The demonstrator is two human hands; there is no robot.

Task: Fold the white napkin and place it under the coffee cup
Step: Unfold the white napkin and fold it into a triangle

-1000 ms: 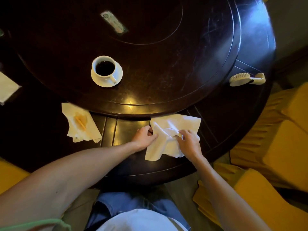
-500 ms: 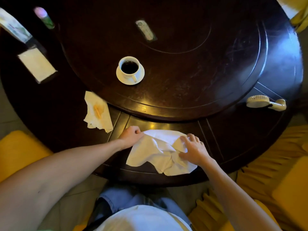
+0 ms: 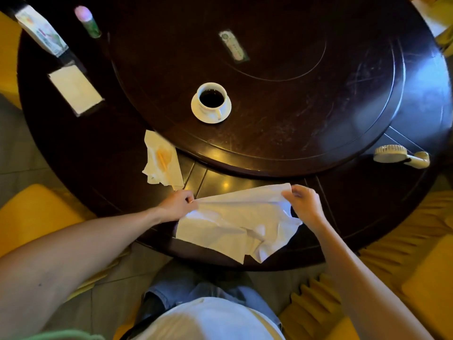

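Observation:
The white napkin [image 3: 228,219] is spread and wrinkled at the near edge of the dark round table [image 3: 367,197], its lower edge hanging over the rim. My left hand [image 3: 177,204] pinches its upper left corner. My right hand [image 3: 305,203] pinches the upper right corner and holds that edge lifted off the wood. The white coffee cup [image 3: 211,99], full of black coffee, stands on its white saucer [image 3: 199,114] on the raised turntable [image 3: 294,119], beyond the napkin and apart from it.
A crumpled stained napkin [image 3: 161,163] lies left of my left hand. A small white hand fan [image 3: 402,157] rests at the right. A napkin holder [image 3: 73,90], a card stand [image 3: 41,33] and a small bottle [image 3: 88,22] stand at the far left. Yellow chairs [image 3: 416,278] surround the table.
Both hands moved apart to the napkin's far corners and pulled it out wider and flatter. The view shifted, bringing the cup nearer the centre.

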